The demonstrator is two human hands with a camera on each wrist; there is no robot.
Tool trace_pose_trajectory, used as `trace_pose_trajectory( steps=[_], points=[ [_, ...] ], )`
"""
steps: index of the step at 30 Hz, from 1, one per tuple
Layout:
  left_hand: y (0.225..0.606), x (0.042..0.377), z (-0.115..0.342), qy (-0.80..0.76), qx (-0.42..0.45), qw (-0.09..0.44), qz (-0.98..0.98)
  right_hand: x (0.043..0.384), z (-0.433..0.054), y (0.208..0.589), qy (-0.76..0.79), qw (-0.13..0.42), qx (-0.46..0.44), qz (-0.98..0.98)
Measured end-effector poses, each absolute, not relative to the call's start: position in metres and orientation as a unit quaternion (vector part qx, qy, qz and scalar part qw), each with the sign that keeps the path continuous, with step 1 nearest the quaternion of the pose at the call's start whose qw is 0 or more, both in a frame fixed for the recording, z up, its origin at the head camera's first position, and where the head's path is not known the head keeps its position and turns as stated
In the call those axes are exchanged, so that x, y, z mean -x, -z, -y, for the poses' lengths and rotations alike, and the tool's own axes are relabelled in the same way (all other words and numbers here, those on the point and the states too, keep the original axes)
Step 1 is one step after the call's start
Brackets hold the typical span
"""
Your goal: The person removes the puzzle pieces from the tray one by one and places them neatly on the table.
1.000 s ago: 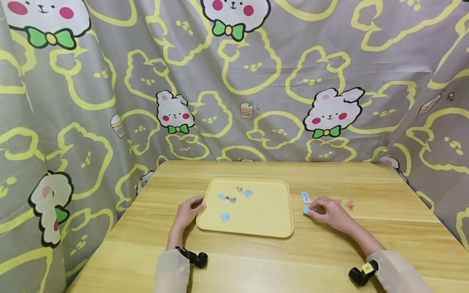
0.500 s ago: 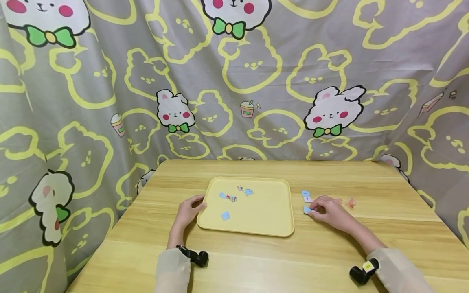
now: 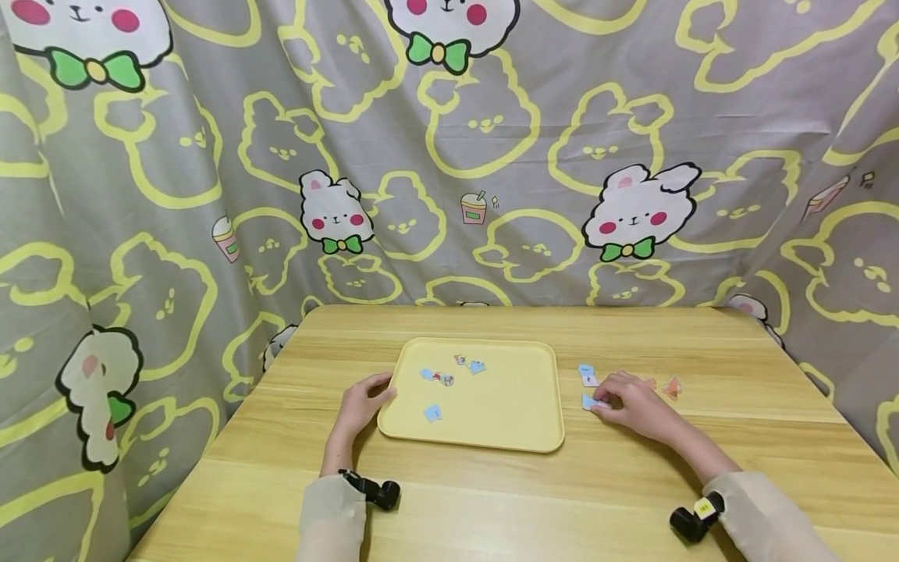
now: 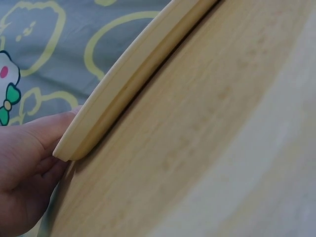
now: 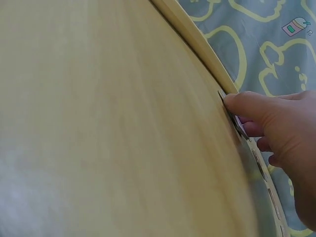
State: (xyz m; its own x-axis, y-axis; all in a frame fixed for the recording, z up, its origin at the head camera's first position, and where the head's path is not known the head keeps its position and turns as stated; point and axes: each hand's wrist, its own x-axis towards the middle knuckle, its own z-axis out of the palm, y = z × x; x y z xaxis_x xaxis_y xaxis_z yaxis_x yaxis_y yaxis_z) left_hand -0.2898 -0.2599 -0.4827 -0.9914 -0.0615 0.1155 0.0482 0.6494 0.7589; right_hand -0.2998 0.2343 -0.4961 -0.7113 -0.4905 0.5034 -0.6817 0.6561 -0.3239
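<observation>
right hand (image 3: 632,404) pinching light-blue piece (image 3: 588,402) just right of yellow tray (image 3: 513,414), left hand (image 3: 360,406) touching its left rim, can't tell if fingers grip, orange piece (image 3: 673,389) at right, small pieces (image 3: 447,381) on tray, patterned curtain (image 3: 506,140) far

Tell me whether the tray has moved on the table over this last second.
No: in the head view, the yellow tray shows no visible shift in any direction against the far edge of the wooden table.

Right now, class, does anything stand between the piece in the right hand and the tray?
Nothing visible blocks the piece in the right hand; only table lies before the low rim of the tray.
</observation>
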Motion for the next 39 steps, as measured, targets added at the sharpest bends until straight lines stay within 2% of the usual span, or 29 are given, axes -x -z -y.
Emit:
trace_pose_trajectory(
  steps=[27, 39],
  points=[
    [0.4837, 0.2897, 0.2590, 0.424, -0.006, 0.062, 0.904, 0.2998, -0.2347, 0.4939, -0.229, 0.217, -0.356, 0.879],
    [0.4835, 0.2891, 0.2586, 0.425, -0.003, 0.075, 0.902, 0.2980, -0.2308, 0.4898, -0.261, 0.194, -0.327, 0.887]
  ],
)
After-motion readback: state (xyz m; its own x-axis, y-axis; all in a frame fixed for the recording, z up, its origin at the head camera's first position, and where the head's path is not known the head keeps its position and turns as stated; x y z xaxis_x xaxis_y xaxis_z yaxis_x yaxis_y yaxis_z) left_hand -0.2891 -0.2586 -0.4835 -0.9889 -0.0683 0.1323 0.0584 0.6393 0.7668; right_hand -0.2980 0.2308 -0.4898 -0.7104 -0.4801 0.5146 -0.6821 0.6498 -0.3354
